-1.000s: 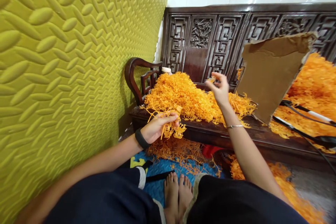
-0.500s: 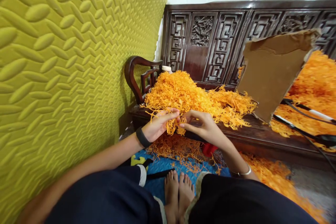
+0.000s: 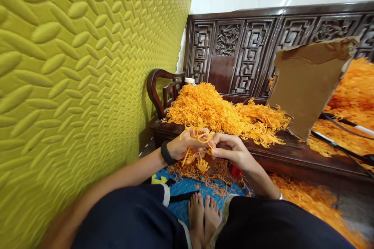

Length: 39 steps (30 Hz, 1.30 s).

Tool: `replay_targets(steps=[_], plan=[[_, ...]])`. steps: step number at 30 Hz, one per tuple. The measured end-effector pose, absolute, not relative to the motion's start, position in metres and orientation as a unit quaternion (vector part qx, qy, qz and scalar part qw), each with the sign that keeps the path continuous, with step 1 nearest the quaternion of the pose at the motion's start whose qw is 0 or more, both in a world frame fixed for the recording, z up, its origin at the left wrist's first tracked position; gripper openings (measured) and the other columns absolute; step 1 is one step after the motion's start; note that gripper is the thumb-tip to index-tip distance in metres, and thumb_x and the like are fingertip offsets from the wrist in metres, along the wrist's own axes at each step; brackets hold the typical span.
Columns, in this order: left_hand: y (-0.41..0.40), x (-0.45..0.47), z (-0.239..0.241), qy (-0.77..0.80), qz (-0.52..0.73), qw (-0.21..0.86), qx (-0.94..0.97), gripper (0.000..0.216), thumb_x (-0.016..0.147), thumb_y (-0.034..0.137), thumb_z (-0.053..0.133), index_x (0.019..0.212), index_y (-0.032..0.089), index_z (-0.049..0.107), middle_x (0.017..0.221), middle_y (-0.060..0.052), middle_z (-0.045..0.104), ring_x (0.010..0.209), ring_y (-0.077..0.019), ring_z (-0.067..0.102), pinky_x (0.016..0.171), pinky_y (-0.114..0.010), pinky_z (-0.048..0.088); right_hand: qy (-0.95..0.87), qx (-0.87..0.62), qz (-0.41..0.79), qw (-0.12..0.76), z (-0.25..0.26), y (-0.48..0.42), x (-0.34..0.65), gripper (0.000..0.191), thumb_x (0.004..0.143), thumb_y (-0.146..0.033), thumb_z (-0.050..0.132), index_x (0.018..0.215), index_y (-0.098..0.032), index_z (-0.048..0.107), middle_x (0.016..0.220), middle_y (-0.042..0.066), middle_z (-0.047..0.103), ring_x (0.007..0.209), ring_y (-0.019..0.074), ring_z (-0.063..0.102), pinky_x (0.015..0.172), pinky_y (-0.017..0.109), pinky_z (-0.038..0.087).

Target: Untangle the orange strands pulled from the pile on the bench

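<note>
Before me stands the dark table (image 3: 295,155), an orange pile (image 3: 210,107) heaped on it. In front of its edge, the left hand (image 3: 191,140) is curled around a tuft (image 3: 201,163), strands looping over and under the fingers; the right hand (image 3: 233,151) pinches the tuft's right side. It looks light, limp, easily snagged; I'd hold it where it bunches, not by single strands.
</note>
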<state>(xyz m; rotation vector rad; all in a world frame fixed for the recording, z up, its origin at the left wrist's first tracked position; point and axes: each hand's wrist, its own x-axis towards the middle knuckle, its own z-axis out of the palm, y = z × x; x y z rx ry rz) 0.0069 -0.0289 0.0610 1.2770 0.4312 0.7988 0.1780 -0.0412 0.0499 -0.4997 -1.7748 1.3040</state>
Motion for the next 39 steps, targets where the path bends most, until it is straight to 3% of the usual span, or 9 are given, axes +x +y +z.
replay_targets(steps=[4,9,11,16,18,25,30,35,39], plan=[[-0.033,0.010,0.063,0.177,0.356,0.725,0.562,0.037,0.055,0.034,0.079,0.058,0.017,0.047,0.037,0.011,0.035,0.031,-0.0014,0.023,0.033,-0.018,0.023,-0.653,-0.144,0.600,0.439,0.044,-0.036,0.173,0.022,0.065,-0.030,0.074,0.065,-0.015,0.059,0.057,-0.002,0.054,0.049,0.0081,0.048,0.048,0.021,0.038],[-0.040,0.014,0.067,0.177,0.342,0.717,0.582,0.033,0.057,0.033,0.077,0.057,0.017,0.047,0.034,0.013,0.030,0.029,-0.0018,0.020,0.033,-0.019,0.023,-0.617,-0.094,0.632,0.458,0.034,-0.032,0.168,0.034,0.060,-0.042,0.076,0.060,-0.017,0.053,0.050,-0.004,0.046,0.038,0.0064,0.038,0.039,0.020,0.031],[-0.040,0.013,0.066,0.183,0.354,0.706,0.586,0.033,0.058,0.032,0.076,0.060,0.017,0.048,0.035,0.013,0.031,0.030,-0.0015,0.020,0.033,-0.019,0.021,-0.644,-0.129,0.563,0.503,0.033,-0.034,0.170,0.033,0.063,-0.044,0.074,0.062,-0.017,0.053,0.053,-0.003,0.048,0.042,0.0084,0.041,0.042,0.022,0.034],[-0.042,0.012,0.063,0.242,0.376,0.637,0.628,0.033,0.060,0.038,0.076,0.073,0.013,0.059,0.043,0.011,0.035,0.036,-0.0021,0.024,0.036,-0.019,0.015,-0.757,-0.267,0.184,0.568,0.034,-0.048,0.183,0.012,0.078,-0.029,0.063,0.072,-0.020,0.058,0.068,0.002,0.055,0.063,0.0148,0.051,0.059,0.027,0.040],[-0.048,0.013,0.068,0.272,0.367,0.613,0.644,0.035,0.061,0.042,0.075,0.077,0.012,0.063,0.043,0.010,0.034,0.036,-0.0023,0.024,0.036,-0.020,0.014,-0.758,-0.281,0.093,0.581,0.032,-0.053,0.185,0.008,0.079,-0.026,0.061,0.074,-0.020,0.058,0.069,0.001,0.056,0.063,0.0154,0.051,0.060,0.027,0.039],[-0.069,0.024,0.081,0.290,0.388,0.604,0.633,0.036,0.058,0.043,0.076,0.074,0.013,0.062,0.042,0.012,0.030,0.035,-0.0021,0.019,0.036,-0.020,0.011,-0.649,-0.343,-0.001,0.679,0.024,-0.063,0.176,0.007,0.081,-0.027,0.057,0.076,-0.021,0.056,0.070,0.000,0.056,0.060,0.0153,0.050,0.056,0.028,0.036],[-0.071,0.031,0.078,0.318,0.372,0.583,0.649,0.033,0.063,0.041,0.075,0.068,0.014,0.057,0.039,0.011,0.033,0.033,-0.0026,0.022,0.034,-0.019,0.015,-0.624,-0.358,-0.046,0.693,0.024,-0.068,0.178,0.007,0.078,-0.029,0.061,0.075,-0.024,0.057,0.070,0.002,0.058,0.060,0.0182,0.052,0.056,0.032,0.038],[-0.069,0.030,0.078,0.323,0.336,0.538,0.702,0.031,0.063,0.041,0.074,0.066,0.015,0.058,0.037,0.011,0.035,0.030,-0.0030,0.024,0.032,-0.020,0.017,-0.607,-0.359,-0.122,0.699,0.021,-0.069,0.185,0.007,0.074,-0.029,0.063,0.071,-0.028,0.057,0.063,0.003,0.058,0.048,0.0187,0.048,0.045,0.034,0.033],[-0.068,0.026,0.079,0.304,0.321,0.576,0.687,0.037,0.060,0.048,0.074,0.061,0.014,0.060,0.037,0.011,0.032,0.031,-0.0022,0.019,0.032,-0.020,0.013,-0.585,-0.405,-0.122,0.692,0.018,-0.067,0.180,0.009,0.075,-0.038,0.061,0.070,-0.032,0.057,0.062,0.004,0.058,0.046,0.0208,0.047,0.044,0.038,0.033]])
